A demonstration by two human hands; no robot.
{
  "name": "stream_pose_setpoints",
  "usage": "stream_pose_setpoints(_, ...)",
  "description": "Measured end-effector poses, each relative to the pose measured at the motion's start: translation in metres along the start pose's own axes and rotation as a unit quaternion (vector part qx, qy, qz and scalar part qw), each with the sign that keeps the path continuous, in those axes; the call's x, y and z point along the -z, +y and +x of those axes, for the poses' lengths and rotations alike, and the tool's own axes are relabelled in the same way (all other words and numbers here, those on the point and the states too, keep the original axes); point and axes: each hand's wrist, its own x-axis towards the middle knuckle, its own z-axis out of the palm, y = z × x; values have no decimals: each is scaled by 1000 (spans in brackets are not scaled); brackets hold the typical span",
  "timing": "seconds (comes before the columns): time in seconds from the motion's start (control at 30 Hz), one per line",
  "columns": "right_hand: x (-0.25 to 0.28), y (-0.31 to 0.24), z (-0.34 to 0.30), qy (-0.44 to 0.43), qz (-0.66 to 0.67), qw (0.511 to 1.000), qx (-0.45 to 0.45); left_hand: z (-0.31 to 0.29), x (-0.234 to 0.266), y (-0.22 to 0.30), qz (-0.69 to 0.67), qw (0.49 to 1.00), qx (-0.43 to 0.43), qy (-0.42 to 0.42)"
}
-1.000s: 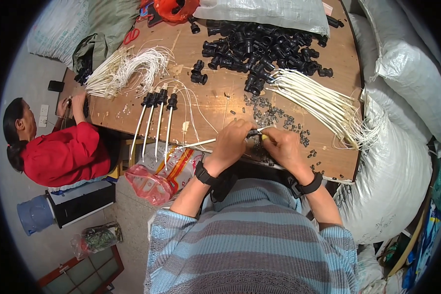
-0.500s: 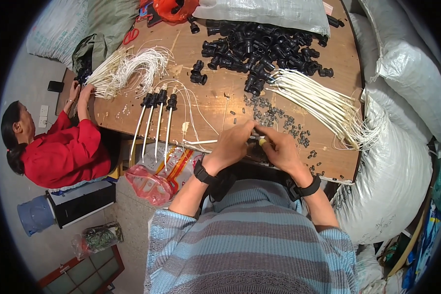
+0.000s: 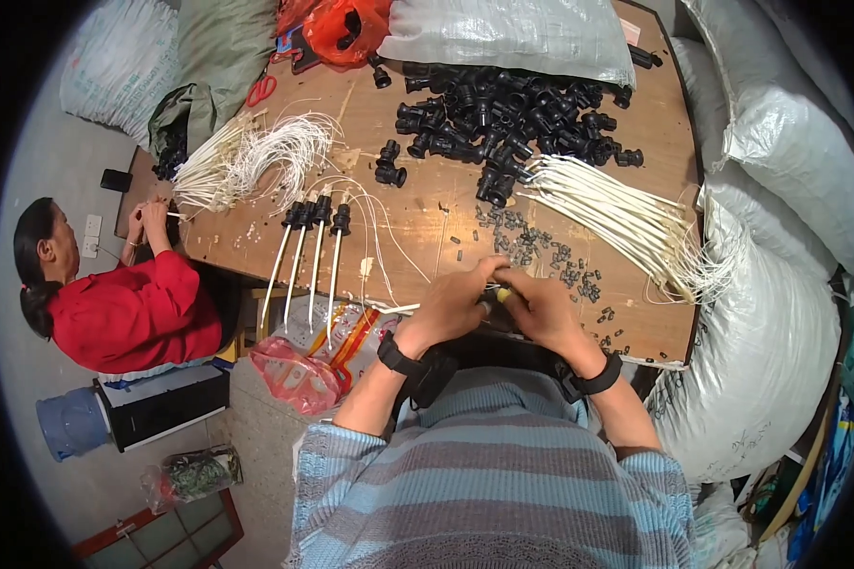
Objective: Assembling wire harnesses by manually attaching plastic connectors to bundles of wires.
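The wooden table (image 3: 427, 228) carries a far pile of black fittings (image 3: 503, 119) and, to the right, a bundle of white cords (image 3: 626, 218). At the near edge, the left hand (image 3: 451, 303) and right hand (image 3: 541, 305) meet, both pinching a white cord (image 3: 394, 309) that extends left.

A wooden table (image 3: 417, 213) bears black fittings (image 3: 503, 119), white cords (image 3: 626, 218) — and small dark bits (image 3: 541, 251).
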Motion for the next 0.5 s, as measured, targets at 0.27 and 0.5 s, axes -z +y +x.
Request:
stream_pose_setpoints(0.27, -4, -1, -4, 34, -101, 994, -12, 2, -7, -16, -64, 965, -134, 218)
stream_pose_setpoints(0.5, -9, -3, -5, 81, 81, 993, 35, -8, -15, -14, -96, 940, -190, 266)
